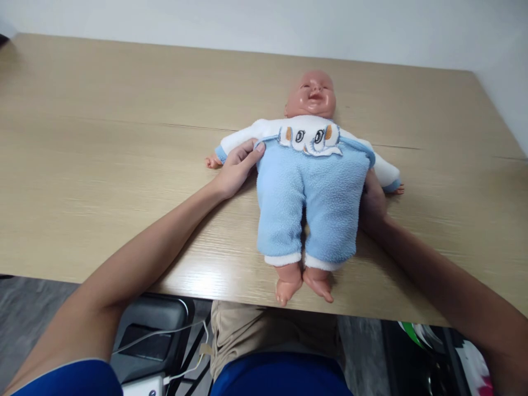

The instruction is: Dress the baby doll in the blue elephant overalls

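A baby doll (pixel 311 96) lies on its back on the table, head away from me and bare feet near the front edge. It wears a white fleece top (pixel 247 133) with blue cuffs and light blue fleece pants (pixel 280 192) with an animal face on the bib. My left hand (pixel 241 165) pinches the pants' upper edge at the doll's side, thumb on top. On the other side, my right hand (pixel 373 201) is at the pants' upper corner. Its fingers are mostly hidden behind the cloth.
The wooden table (pixel 124 132) reaches back to a white wall. Below its front edge at left are a black chair (pixel 144 313) with a dark phone-like slab, a white cable and a white box (pixel 144 386). A dark item with coloured patterns (pixel 429 352) is at lower right.
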Tool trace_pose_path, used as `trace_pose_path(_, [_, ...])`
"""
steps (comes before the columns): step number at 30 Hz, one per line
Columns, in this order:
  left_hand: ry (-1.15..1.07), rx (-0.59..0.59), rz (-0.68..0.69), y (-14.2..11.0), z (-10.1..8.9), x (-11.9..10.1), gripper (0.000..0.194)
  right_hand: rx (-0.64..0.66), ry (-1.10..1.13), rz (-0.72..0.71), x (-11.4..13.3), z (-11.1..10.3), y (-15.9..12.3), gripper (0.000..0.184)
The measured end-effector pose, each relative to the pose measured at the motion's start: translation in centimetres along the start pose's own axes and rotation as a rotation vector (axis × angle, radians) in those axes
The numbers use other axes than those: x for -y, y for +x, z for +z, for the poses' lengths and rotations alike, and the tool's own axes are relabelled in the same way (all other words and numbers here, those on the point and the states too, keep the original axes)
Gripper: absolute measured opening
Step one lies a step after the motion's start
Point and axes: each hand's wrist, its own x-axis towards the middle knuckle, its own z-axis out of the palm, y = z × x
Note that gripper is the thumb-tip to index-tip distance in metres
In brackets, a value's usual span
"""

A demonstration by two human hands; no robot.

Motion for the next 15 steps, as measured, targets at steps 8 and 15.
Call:
trace_pose_path(8, [-0.024,0.028,-0.066,0.23,-0.5,-0.01,0.063,0.01,-0.01,-0.039,-0.41,-0.44,0.38,0.026])
trace_pose_path(15, [0.017,-0.002,0.042,0.3,0.02,-0.16,0.059,0.048,0.164,0.019,-0.32,-0.71,0.34,0.028])
